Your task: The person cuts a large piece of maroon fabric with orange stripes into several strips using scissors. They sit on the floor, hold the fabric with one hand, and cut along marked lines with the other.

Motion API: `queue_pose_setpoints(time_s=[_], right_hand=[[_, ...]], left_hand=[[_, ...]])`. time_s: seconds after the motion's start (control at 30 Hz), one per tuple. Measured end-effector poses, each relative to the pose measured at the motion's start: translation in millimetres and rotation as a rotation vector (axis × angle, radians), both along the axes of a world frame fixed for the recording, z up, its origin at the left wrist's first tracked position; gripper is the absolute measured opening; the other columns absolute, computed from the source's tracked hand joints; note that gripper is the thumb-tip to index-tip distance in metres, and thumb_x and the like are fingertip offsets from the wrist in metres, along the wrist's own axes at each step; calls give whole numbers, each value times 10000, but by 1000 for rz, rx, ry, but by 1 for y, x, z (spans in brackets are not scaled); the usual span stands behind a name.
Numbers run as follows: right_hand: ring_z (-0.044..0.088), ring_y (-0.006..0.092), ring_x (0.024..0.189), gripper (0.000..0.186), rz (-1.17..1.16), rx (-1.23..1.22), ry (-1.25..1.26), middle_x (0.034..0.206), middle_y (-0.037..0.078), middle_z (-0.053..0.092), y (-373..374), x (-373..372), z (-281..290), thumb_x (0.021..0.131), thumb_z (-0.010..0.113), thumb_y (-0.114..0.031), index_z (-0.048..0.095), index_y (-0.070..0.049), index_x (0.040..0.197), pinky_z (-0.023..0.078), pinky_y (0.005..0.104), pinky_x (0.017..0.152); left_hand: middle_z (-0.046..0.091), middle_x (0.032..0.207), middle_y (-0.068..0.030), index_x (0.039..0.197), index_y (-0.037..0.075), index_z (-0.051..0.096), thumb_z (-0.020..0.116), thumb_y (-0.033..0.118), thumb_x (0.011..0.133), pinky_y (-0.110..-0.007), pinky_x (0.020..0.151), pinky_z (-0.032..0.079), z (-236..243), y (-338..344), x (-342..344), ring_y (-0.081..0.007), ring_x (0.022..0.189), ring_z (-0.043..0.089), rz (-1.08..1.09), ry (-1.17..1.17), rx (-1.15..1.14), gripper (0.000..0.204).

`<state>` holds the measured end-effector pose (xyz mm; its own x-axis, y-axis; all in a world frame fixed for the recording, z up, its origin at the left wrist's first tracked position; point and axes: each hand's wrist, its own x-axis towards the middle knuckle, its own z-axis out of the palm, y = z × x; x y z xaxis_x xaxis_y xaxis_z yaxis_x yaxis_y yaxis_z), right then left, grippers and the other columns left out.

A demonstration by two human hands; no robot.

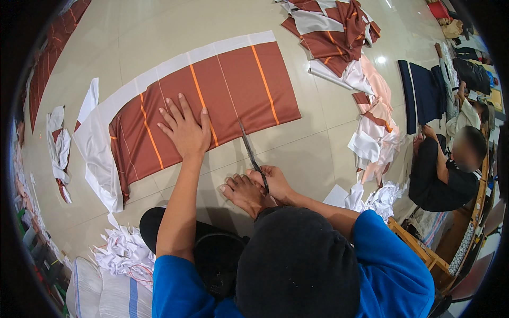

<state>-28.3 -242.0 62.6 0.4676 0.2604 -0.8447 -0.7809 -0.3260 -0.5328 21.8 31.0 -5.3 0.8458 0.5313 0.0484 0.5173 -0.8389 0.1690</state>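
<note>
Spread on the tiled floor is a piece of reddish-brown fabric (172, 98) with orange and thin pale stripes and a white border along its far edge. My left hand (186, 130) lies flat on it, fingers spread. In my right hand (277, 184) is a pair of scissors (249, 148), my fingers closed round the handles. The blades point away from me, and their tips meet the fabric's near edge by a thin pale stripe. How far the blades are apart is hard to see. My bare foot (245, 193) is right beside the right hand.
A heap of brown and white fabric (331, 40) lies at the far right, with pale pink and white pieces (374, 124) nearer. White scraps (124, 252) and stuffed sacks (114, 294) sit at the lower left. A seated person (445, 169) handles navy fabric (424, 93) on the right.
</note>
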Motion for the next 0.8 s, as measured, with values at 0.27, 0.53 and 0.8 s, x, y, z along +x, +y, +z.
queue_pose_setpoints(time_s=[0.27,0.53,0.8], right_hand=[[589,130,632,517,-19,-10,-59,701,34,639,2,-2,-8,955,856,-510,689,-40,818,457,320,596],[607,134,611,533,24,-49,-30,673,39,638,4,0,-8,960,853,-504,701,-21,794,462,321,573],[625,145,645,532,33,-83,-73,694,65,672,1,-4,-14,945,858,-499,715,-8,798,485,337,599]], left_hand=[[175,1870,-248,1819,143,232,428,635,1145,-750,1334,114,-3,0,-1,-537,1709,127,-3,-23,21,857],[169,1870,-251,1822,146,216,417,641,1148,-748,1337,107,-2,0,-1,-535,1711,119,0,-8,17,861],[161,1872,-251,1824,146,208,415,648,1147,-745,1339,104,-2,0,0,-531,1713,116,-3,-5,26,867]])
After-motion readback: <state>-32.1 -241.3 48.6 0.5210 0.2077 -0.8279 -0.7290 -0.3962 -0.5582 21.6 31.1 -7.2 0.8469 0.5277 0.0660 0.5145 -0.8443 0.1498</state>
